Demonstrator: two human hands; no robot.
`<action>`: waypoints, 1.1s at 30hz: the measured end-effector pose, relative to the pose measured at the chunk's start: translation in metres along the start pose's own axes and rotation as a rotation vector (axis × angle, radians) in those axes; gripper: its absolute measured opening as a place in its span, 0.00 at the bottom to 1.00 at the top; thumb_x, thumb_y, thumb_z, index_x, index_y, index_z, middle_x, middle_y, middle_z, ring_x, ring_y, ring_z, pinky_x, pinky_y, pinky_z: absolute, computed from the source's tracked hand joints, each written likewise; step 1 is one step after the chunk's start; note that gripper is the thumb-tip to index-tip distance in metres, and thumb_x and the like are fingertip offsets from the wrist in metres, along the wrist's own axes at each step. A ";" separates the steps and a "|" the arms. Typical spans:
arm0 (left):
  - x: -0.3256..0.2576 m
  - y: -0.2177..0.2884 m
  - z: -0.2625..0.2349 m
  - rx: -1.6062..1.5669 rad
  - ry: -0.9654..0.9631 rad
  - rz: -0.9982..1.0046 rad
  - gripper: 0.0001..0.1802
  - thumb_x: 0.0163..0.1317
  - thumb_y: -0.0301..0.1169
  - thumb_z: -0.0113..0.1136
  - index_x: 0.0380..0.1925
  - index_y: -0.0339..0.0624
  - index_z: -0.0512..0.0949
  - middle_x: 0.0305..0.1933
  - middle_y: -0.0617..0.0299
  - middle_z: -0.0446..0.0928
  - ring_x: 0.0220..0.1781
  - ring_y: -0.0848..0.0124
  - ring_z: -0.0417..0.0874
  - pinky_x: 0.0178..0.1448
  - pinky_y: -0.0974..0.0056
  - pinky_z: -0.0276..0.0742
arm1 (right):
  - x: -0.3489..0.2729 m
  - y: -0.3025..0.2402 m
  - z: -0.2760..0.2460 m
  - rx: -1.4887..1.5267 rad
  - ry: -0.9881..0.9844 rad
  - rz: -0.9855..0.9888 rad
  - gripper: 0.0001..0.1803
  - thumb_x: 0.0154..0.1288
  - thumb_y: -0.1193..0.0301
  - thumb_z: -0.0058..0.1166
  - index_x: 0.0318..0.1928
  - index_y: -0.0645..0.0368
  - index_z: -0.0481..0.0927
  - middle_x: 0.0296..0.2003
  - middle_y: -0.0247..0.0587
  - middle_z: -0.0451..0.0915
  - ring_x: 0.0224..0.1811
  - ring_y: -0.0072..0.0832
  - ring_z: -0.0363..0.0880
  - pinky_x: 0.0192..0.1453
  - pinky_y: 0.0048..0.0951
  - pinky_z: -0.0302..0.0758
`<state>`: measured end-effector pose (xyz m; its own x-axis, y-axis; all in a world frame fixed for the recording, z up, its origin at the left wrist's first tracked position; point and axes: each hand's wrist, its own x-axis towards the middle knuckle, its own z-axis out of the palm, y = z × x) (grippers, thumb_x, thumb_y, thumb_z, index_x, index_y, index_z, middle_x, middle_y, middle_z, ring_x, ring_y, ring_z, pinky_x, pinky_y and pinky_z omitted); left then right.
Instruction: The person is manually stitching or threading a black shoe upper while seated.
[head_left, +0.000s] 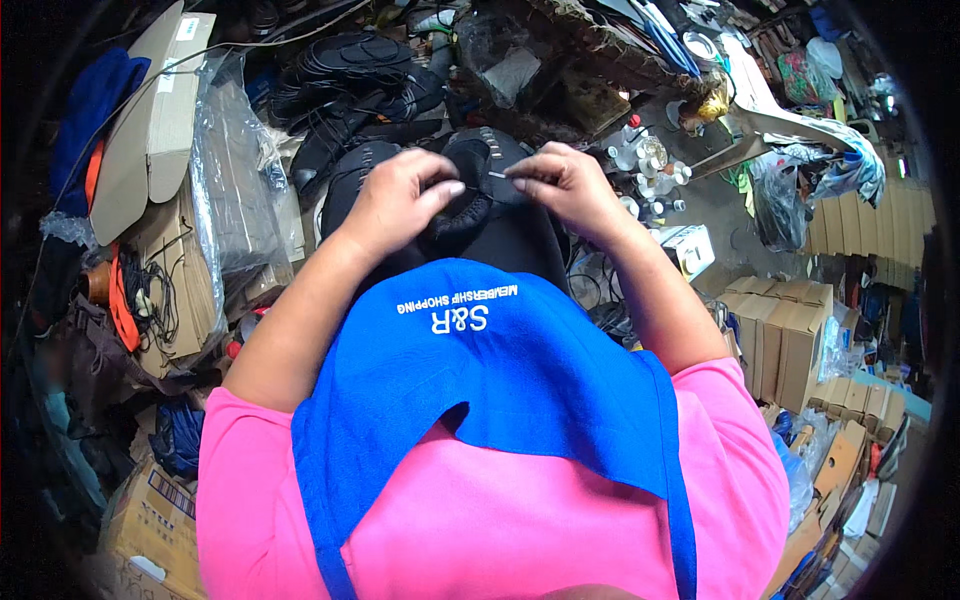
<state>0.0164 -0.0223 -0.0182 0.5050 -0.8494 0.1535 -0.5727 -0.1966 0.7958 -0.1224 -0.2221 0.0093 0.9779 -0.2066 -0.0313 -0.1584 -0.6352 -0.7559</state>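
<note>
Black, soft-looking material covered the padded piece [460,210], which was rounded at its near end and had a thick, ridged rim; its exact kind could not be told. It sat between the person's thighs [525,245], toward the knee end of the lap and just past the far edge of the blue apron [400,370]. Its dark surface nearly merged with the black trousers, so its outline was partly lost. The right hand [578,190] pinched a thin, pale, needle-like rod [496,175] between thumb and fingers, its tip pointing left over the piece's right edge. The left hand [405,195] was curled at the piece's left edge, thumb near the fingertips; whether it gripped anything could not be told. Clear bottles [650,165] stood beyond the right knee.
</note>
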 end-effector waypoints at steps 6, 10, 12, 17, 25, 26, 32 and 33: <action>0.044 -0.007 0.008 -0.126 -0.245 -0.061 0.13 0.54 0.26 0.62 0.41 0.36 0.78 0.44 0.58 0.78 0.46 0.70 0.79 0.54 0.66 0.73 | -0.006 -0.006 0.005 -0.139 -0.010 -0.045 0.10 0.54 0.71 0.58 0.39 0.54 0.84 0.30 0.42 0.78 0.34 0.35 0.79 0.39 0.31 0.75; 0.055 -0.009 0.007 -0.326 -0.455 -0.202 0.12 0.55 0.25 0.62 0.40 0.36 0.78 0.39 0.62 0.78 0.42 0.74 0.78 0.48 0.69 0.74 | -0.004 -0.012 0.004 -0.217 -0.053 -0.001 0.10 0.52 0.69 0.57 0.36 0.54 0.85 0.33 0.45 0.80 0.37 0.40 0.80 0.43 0.35 0.76; 0.056 -0.010 0.004 -0.366 -0.487 -0.207 0.12 0.56 0.25 0.61 0.40 0.36 0.79 0.39 0.62 0.78 0.42 0.74 0.77 0.48 0.69 0.73 | -0.003 -0.014 0.002 -0.238 -0.058 0.001 0.10 0.52 0.69 0.57 0.35 0.54 0.85 0.33 0.45 0.80 0.37 0.40 0.80 0.44 0.35 0.76; 0.057 -0.017 0.001 -0.319 -0.570 -0.249 0.13 0.56 0.25 0.59 0.43 0.38 0.81 0.39 0.62 0.78 0.43 0.74 0.77 0.50 0.68 0.72 | -0.004 -0.013 0.003 -0.268 -0.062 0.006 0.10 0.51 0.69 0.57 0.35 0.55 0.85 0.32 0.45 0.80 0.37 0.40 0.80 0.45 0.35 0.76; 0.063 -0.023 0.005 -0.372 -0.628 -0.299 0.16 0.55 0.23 0.57 0.45 0.36 0.80 0.41 0.61 0.81 0.45 0.74 0.78 0.55 0.68 0.71 | -0.007 0.002 0.018 -0.217 0.048 -0.120 0.11 0.51 0.73 0.60 0.38 0.55 0.84 0.30 0.44 0.80 0.33 0.39 0.81 0.37 0.34 0.77; 0.065 -0.021 0.005 -0.374 -0.629 -0.298 0.16 0.55 0.23 0.57 0.45 0.36 0.80 0.41 0.61 0.81 0.45 0.74 0.78 0.55 0.68 0.71 | -0.006 0.003 0.016 -0.218 0.047 -0.118 0.11 0.51 0.73 0.60 0.38 0.55 0.84 0.30 0.44 0.80 0.33 0.39 0.81 0.37 0.34 0.77; 0.073 -0.018 0.005 -0.382 -0.646 -0.136 0.13 0.54 0.23 0.57 0.41 0.34 0.81 0.40 0.61 0.82 0.44 0.75 0.79 0.54 0.67 0.73 | 0.002 -0.003 0.003 -0.488 -0.057 -0.268 0.09 0.50 0.67 0.60 0.35 0.49 0.83 0.28 0.37 0.78 0.35 0.36 0.78 0.42 0.37 0.70; 0.074 -0.021 0.007 -0.383 -0.643 -0.136 0.13 0.54 0.23 0.57 0.41 0.34 0.81 0.40 0.61 0.82 0.44 0.75 0.79 0.54 0.67 0.73 | 0.004 -0.002 0.008 -0.476 -0.061 -0.259 0.09 0.51 0.67 0.59 0.35 0.48 0.83 0.28 0.36 0.78 0.35 0.35 0.78 0.43 0.37 0.68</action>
<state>0.0608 -0.0843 -0.0275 0.0118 -0.9710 -0.2386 -0.2087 -0.2358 0.9491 -0.1171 -0.2156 0.0060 0.9970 0.0361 0.0686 0.0587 -0.9294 -0.3644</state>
